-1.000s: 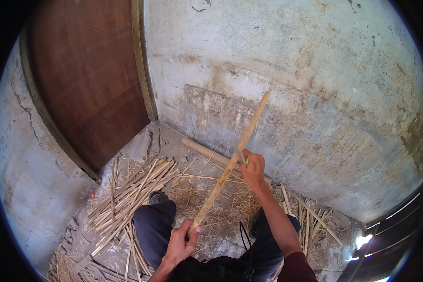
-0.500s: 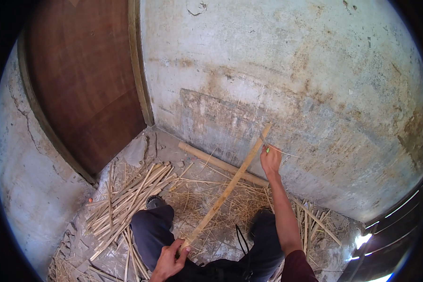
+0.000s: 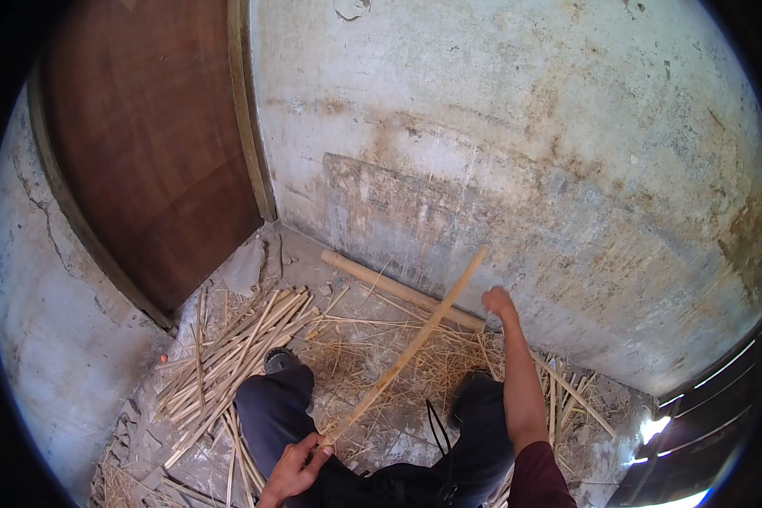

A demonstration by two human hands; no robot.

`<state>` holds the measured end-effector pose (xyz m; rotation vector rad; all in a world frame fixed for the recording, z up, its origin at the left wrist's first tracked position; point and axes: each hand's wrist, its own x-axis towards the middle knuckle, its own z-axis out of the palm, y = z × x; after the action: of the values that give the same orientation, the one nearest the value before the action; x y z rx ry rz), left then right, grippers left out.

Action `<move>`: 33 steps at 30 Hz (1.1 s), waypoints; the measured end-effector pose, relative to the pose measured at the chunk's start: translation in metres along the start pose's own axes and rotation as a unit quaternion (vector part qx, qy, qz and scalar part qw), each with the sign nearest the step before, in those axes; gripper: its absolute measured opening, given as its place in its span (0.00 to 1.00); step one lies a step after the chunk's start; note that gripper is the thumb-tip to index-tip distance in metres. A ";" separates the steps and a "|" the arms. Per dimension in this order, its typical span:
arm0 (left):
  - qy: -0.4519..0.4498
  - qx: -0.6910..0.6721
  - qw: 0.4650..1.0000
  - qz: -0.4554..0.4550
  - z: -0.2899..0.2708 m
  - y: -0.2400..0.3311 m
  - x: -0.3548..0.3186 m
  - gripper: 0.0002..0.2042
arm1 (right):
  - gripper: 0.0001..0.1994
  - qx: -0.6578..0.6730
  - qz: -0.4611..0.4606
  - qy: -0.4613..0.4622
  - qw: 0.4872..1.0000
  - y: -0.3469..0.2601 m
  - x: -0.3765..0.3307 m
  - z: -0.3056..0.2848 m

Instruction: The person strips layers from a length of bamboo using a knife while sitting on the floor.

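Note:
A long flat bamboo strip (image 3: pixel 408 351) slants up and away from my lap toward the wall. My left hand (image 3: pixel 295 471) grips its near end, thumb on top. The far end of the strip is free in the air. My right hand (image 3: pixel 499 302) is closed, a little to the right of that far end and apart from it. What the right fingers hold is hidden and blurred; a thin pale curl shows just above them against the wall.
A pile of split bamboo sticks (image 3: pixel 229 364) lies on the floor at left. A thick bamboo pole (image 3: pixel 389 284) lies along the wall's foot. Shavings (image 3: pixel 356 360) litter the floor between my feet. More sticks (image 3: pixel 571 394) lie at right. A brown door (image 3: pixel 152 152) stands at far left.
My right hand has moved down and slightly right, away from the strip's far end. That end has dropped slightly. The thin tool with a green part, seen earlier in the right hand, no longer shows.

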<state>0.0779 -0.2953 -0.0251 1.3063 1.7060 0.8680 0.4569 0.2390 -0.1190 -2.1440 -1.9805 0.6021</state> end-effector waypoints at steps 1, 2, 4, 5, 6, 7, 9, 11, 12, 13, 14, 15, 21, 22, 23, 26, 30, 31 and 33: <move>0.011 0.009 1.000 -0.009 -0.002 -0.002 -0.001 0.11 | 0.20 -0.052 -0.016 -0.116 0.992 -0.008 -0.005 0.008; 0.021 0.017 0.999 -0.017 -0.004 -0.004 -0.002 0.13 | 0.20 -0.065 -0.026 -0.161 0.984 -0.017 -0.007 0.012; 0.028 0.022 0.999 -0.021 -0.009 -0.002 0.004 0.15 | 0.20 -0.094 -0.041 -0.247 0.964 -0.029 -0.016 0.017; 0.029 0.025 0.999 -0.021 -0.011 0.001 0.009 0.16 | 0.19 -0.050 -0.071 -0.143 0.986 -0.036 -0.020 0.017; 0.021 -0.005 0.999 -0.024 -0.011 0.001 0.014 0.18 | 0.18 -0.004 -0.099 -0.037 0.994 -0.042 -0.023 0.016; 0.009 -0.036 0.999 -0.022 -0.009 0.001 0.023 0.19 | 0.18 0.040 -0.121 0.075 0.989 -0.043 -0.026 0.011; 0.006 -0.080 0.996 -0.026 -0.009 0.003 0.032 0.20 | 0.15 0.150 -0.218 0.161 0.951 -0.070 -0.046 0.005; 0.017 -0.112 0.993 -0.029 -0.010 0.007 0.039 0.21 | 0.12 0.205 -0.295 0.198 0.912 -0.110 -0.085 0.000; 0.020 -0.143 0.989 -0.037 -0.011 0.004 0.040 0.22 | 0.10 0.206 -0.327 0.190 0.902 -0.135 -0.113 0.002; 0.019 -0.175 0.984 -0.040 -0.012 0.000 0.046 0.22 | 0.08 0.184 -0.334 0.174 0.908 -0.152 -0.140 0.004; 0.013 -0.206 0.978 -0.041 -0.012 0.000 0.051 0.23 | 0.07 0.160 -0.338 0.161 0.913 -0.164 -0.167 0.007; 0.012 -0.228 0.972 -0.048 -0.011 0.007 0.056 0.23 | 0.06 0.123 -0.390 0.156 0.899 -0.173 -0.189 0.012; -0.027 -0.313 0.944 -0.097 -0.004 0.023 0.082 0.22 | 0.07 0.093 -0.492 0.106 0.859 -0.202 -0.274 0.022; -0.041 -0.319 0.941 -0.102 -0.004 0.022 0.085 0.22 | 0.07 0.088 -0.501 0.110 0.854 -0.203 -0.276 0.024; -0.055 -0.324 0.938 -0.107 -0.004 0.022 0.087 0.23 | 0.07 0.087 -0.498 0.110 0.855 -0.203 -0.276 0.026; -0.038 -0.296 0.950 -0.090 0.003 0.031 0.089 0.23 | 0.07 0.080 -0.493 0.114 0.859 -0.201 -0.274 0.028; 0.073 -0.108 0.990 0.049 0.019 0.017 0.091 0.18 | 0.06 0.073 -0.497 0.123 0.856 -0.202 -0.270 0.023; 0.109 -0.042 0.992 0.051 0.019 0.041 0.082 0.17 | 0.05 0.077 -0.495 0.123 0.857 -0.200 -0.271 0.022; 0.171 0.047 0.981 0.077 0.025 0.060 0.075 0.12 | 0.05 0.093 -0.498 0.138 0.851 -0.200 -0.271 0.019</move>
<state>0.1144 -0.2071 0.0023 1.4294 1.9478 1.1689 0.2545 -0.0076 -0.0101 -0.7891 -2.3331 0.2454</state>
